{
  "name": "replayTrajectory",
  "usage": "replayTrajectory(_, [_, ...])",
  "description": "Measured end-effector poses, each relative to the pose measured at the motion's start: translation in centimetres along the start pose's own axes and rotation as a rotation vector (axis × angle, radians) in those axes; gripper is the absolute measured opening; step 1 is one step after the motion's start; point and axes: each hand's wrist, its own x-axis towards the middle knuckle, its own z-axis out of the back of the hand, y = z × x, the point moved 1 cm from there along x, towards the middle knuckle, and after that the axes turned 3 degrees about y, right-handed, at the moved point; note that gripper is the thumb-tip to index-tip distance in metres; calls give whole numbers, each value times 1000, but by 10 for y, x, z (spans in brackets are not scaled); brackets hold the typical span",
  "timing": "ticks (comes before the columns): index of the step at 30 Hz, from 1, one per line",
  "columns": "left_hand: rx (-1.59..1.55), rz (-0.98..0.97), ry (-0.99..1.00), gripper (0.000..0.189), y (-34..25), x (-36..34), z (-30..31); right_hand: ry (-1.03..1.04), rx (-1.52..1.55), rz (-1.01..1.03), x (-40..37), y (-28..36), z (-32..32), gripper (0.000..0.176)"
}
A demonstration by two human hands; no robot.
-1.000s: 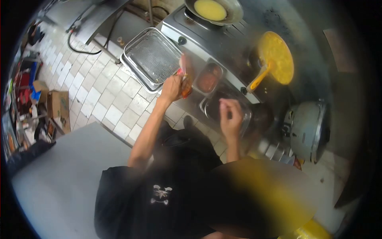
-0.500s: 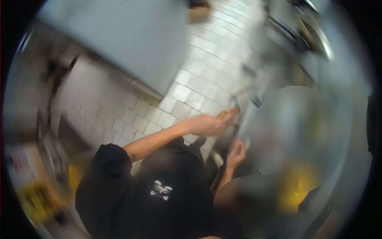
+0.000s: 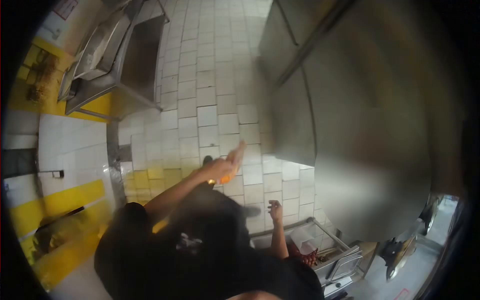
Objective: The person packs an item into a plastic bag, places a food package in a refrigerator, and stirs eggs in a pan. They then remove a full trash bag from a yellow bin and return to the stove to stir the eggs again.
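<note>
My left hand [image 3: 216,170] is stretched out in front of my dark shirt, over the floor. Its fingers are closed round an orange and reddish elongated thing [image 3: 229,175], whose kind I cannot tell. To the right, my right hand [image 3: 275,208] is raised with its fingers loosely bent and apart, holding nothing visible. Behind that forearm, a metal counter unit [image 3: 320,226] holds a clear plastic container [image 3: 304,241] and small dark red food pieces [image 3: 309,259].
A steel table [image 3: 100,98] with a deep metal pan [image 3: 106,50] stands at the upper left. Tall steel cabinet doors [image 3: 295,115] rise on the right. White floor tiles [image 3: 207,117] run between them. Yellow and white tiled wall [image 3: 75,132] is at the left.
My view has turned, bringing the steel table and cabinet doors into sight. My left hand still grips the orange and reddish thing. My right hand has moved away from the blurred worktop.
</note>
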Motion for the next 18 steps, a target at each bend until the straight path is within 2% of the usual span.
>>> replayTrajectory(1, [123, 86, -142, 38, 20, 0, 30, -58, -33, 93, 2, -1, -21, 33])
replayTrajectory(3, [-170, 291, -199, 34, 48, 6, 79, 135, -65, -69, -31, 19, -35, 29])
replayTrajectory(5, [87, 234, -216, 31, 107, 15, 123, 185, 5, -137, -14, 58, -51, 29])
replayTrajectory(6, [124, 143, -316, 31, 153, 19, 134, 215, 85, -177, 9, 77, -61, 28])
replayTrajectory(7, [112, 146, -315, 31, 162, 21, 160, 243, 161, -226, 27, 93, -65, 27])
replayTrajectory(9, [158, 402, -216, 30, 191, 35, 229, 292, 317, -324, 77, 137, -85, 26])
replayTrajectory(13, [264, 492, -204, 33, 232, 48, 330, 413, 690, -532, 174, 218, -135, 25])
replayTrajectory(15, [214, 668, -189, 36, 259, 63, 370, 459, 873, -614, 241, 275, -148, 25])
replayTrajectory(17, [276, 732, -274, 40, 277, 75, 407, 502, 1074, -691, 300, 333, -170, 25])
replayTrajectory(18, [302, 572, -295, 42, 264, 82, 439, 422, 251, -581, 367, 334, -187, 30])
